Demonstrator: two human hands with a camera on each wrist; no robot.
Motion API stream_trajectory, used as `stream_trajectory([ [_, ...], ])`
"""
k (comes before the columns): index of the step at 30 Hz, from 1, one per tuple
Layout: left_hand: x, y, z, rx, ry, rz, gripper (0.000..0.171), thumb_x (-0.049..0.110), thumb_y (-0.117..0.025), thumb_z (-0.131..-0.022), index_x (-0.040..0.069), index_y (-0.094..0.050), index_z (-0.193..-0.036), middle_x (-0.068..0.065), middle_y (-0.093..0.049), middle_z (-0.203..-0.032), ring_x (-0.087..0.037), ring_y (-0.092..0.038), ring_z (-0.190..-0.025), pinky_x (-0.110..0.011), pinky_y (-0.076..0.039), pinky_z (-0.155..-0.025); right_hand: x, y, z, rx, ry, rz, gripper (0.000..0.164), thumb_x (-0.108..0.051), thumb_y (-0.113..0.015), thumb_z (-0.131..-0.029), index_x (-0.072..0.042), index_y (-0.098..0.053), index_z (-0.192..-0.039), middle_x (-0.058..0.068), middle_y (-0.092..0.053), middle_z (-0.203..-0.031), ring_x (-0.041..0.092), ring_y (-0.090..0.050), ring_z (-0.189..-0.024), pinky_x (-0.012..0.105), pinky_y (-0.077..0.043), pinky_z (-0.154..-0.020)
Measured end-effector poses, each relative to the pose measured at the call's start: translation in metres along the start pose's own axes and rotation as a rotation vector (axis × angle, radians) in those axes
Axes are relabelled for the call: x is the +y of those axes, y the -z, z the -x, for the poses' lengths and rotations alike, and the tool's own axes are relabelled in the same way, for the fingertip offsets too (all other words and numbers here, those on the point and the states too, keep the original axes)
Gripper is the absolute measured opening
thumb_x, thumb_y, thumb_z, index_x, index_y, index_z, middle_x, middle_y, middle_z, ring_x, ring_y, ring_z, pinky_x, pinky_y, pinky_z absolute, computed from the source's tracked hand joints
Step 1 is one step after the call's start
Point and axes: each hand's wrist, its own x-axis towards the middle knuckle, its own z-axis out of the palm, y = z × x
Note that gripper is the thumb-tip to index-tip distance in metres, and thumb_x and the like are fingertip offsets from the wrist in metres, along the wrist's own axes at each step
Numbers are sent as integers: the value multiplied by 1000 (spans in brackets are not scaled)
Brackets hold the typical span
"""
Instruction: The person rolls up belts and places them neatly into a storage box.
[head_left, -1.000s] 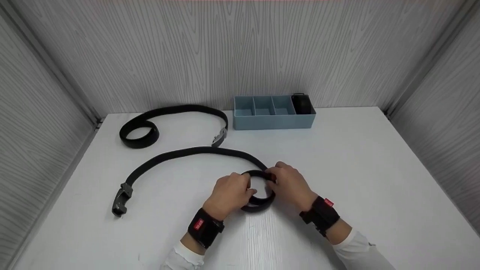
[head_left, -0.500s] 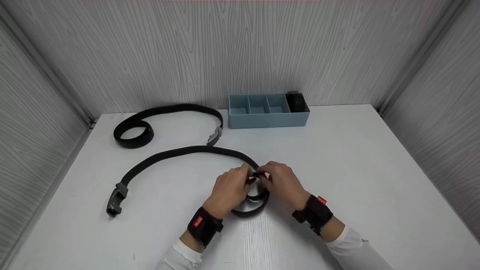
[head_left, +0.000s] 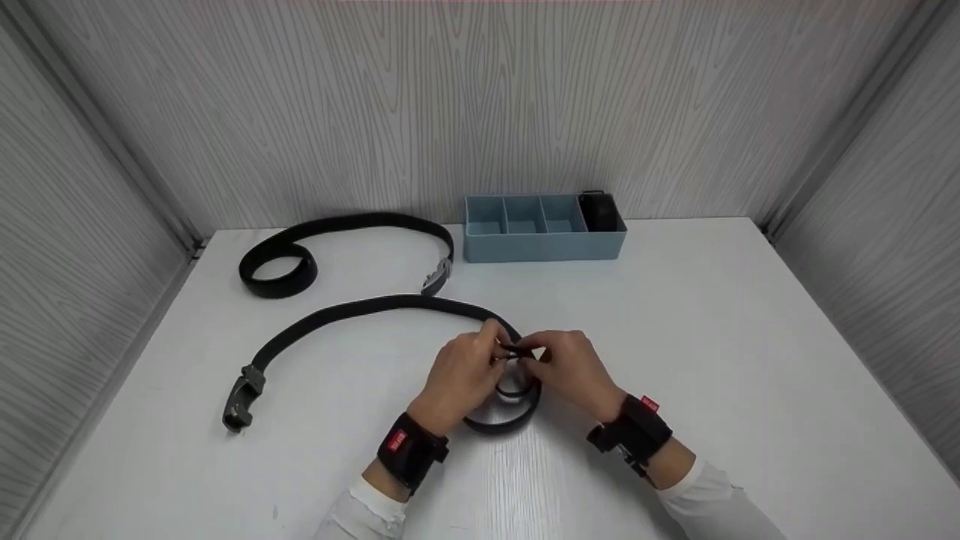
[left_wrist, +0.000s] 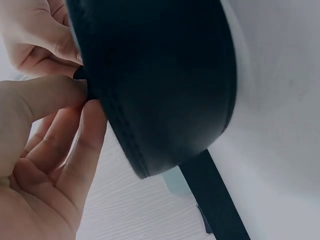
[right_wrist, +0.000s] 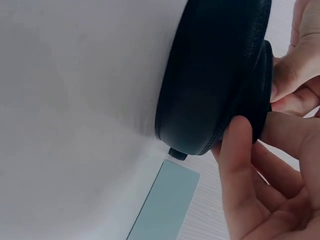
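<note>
A black belt (head_left: 397, 301) lies in an arc on the white table, its metal buckle (head_left: 241, 401) at the left end and its other end in loose loops between the two hands. At the far side of these loops, my left hand (head_left: 461, 375) pinches the strap between thumb and fingers. Close beside it, my right hand (head_left: 571, 371) pinches the same part of the strap. Both wrist views show the wide outer loop (left_wrist: 160, 75) standing on edge, fingertips gripping the inner strap (right_wrist: 262, 90). The exact tip is hidden by the fingers.
A second black belt (head_left: 367, 220) lies farther back, partly coiled at its left, with a silver buckle (head_left: 437, 276). Against the back wall stands a blue-grey divided box (head_left: 544, 247). Its rightmost compartment holds a rolled black belt (head_left: 598, 212). Wood-grain walls enclose the table.
My left hand has moved from the left side of the loops to their far side, close to my right hand. The inner loop has separated from the outer one.
</note>
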Motion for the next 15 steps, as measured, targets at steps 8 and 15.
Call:
stream_trajectory([
  [8, -1, 2, 1, -25, -15, 11, 26, -4, -79, -89, 6, -60, -104, -7, -75, -88, -19, -71, -78, -34, -55, -65, -1, 0, 2, 18, 52, 0, 22, 5, -79, -86, -7, -82, -105, 3, -79, -95, 7, -63, -69, 24, -53, -61],
  [15, 0, 3, 0, -11, -12, -5, 26, -2, -79, -90, 7, -59, -104, -9, -75, -90, -22, -72, -79, -37, -56, -65, -2, -3, 2, 60, 139, 49, 17, 2, -81, -88, -8, -82, -101, 4, -79, -93, 8, -66, -72, 24, -53, -63],
])
